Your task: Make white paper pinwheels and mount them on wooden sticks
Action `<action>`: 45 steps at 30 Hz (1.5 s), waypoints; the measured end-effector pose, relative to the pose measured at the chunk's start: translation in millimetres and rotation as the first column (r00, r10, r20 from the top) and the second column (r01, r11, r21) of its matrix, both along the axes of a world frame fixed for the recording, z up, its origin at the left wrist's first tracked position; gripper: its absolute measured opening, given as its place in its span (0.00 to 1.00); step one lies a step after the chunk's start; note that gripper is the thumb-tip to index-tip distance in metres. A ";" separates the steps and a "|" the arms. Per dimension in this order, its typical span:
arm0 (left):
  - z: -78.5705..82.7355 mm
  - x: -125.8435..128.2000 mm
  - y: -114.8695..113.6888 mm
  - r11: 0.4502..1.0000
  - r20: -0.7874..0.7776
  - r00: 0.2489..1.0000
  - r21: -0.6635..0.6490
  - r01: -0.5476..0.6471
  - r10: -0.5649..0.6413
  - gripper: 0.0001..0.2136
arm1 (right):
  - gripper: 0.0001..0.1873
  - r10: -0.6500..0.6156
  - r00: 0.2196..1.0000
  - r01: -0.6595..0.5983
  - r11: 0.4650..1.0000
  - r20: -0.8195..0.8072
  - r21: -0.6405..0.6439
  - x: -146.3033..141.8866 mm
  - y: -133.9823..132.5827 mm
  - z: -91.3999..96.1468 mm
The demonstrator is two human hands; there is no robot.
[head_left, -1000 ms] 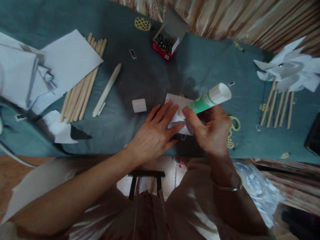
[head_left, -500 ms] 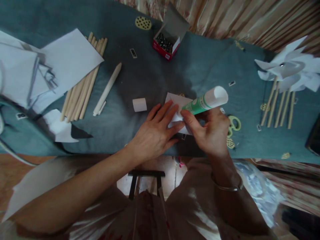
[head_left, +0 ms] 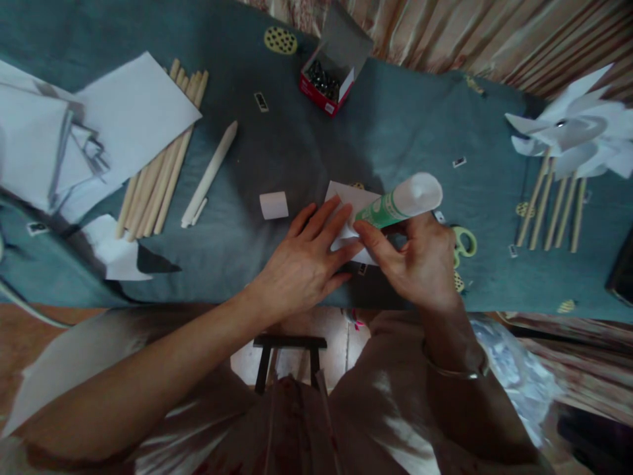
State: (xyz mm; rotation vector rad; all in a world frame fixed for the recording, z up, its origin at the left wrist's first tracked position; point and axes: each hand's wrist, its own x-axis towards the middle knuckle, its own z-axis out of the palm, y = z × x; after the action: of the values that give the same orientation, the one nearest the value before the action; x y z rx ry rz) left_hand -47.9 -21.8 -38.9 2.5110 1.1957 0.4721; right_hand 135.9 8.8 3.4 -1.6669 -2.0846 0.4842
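Note:
My left hand (head_left: 312,256) lies with fingers spread on a piece of white paper (head_left: 364,256), pressing it to the table. In my right hand (head_left: 414,257) is a green and white glue stick (head_left: 390,206), held tilted with its lower end down at the paper beside my left fingertips. The contact point of the glue is hidden by my fingers. Left of my left hand lies a small white cap (head_left: 273,205). Scissors with pale green handles (head_left: 465,243) are partly covered by my right hand.
A red box (head_left: 327,86) of small metal pieces stands open at the back. White paper sheets (head_left: 133,112) overlap wooden sticks (head_left: 161,185) at left, near a pale pen (head_left: 210,175). At right lie white paper pinwheels (head_left: 583,128) on sticks. A cable (head_left: 34,312) crosses the left edge.
The glue stick and my right hand have shifted slightly to the left over the paper. My left hand stays in place on it.

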 end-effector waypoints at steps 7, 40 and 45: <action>-2.2 0.0 -0.4 1.000 -0.003 1.000 0.017 -0.001 0.001 0.25 | 0.14 0.006 1.000 -0.006 1.000 0.007 -0.015 1.8 -2.5 0.5; 1.4 -0.4 -0.1 1.000 0.021 1.000 -0.026 0.003 -0.003 0.23 | 0.20 -0.092 0.995 0.093 0.996 -0.022 0.010 9.8 -1.9 -11.8; 1.2 -0.8 -0.5 1.000 0.010 1.000 -0.016 0.004 -0.003 0.23 | 0.22 -0.101 0.995 0.101 0.995 -0.010 -0.008 7.3 -1.0 -9.8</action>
State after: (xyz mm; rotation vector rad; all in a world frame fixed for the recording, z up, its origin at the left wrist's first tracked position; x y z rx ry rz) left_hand -48.7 -22.3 -37.7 2.4943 1.1867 0.4718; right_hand 143.3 7.8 -6.5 -1.7606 -1.9819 0.4669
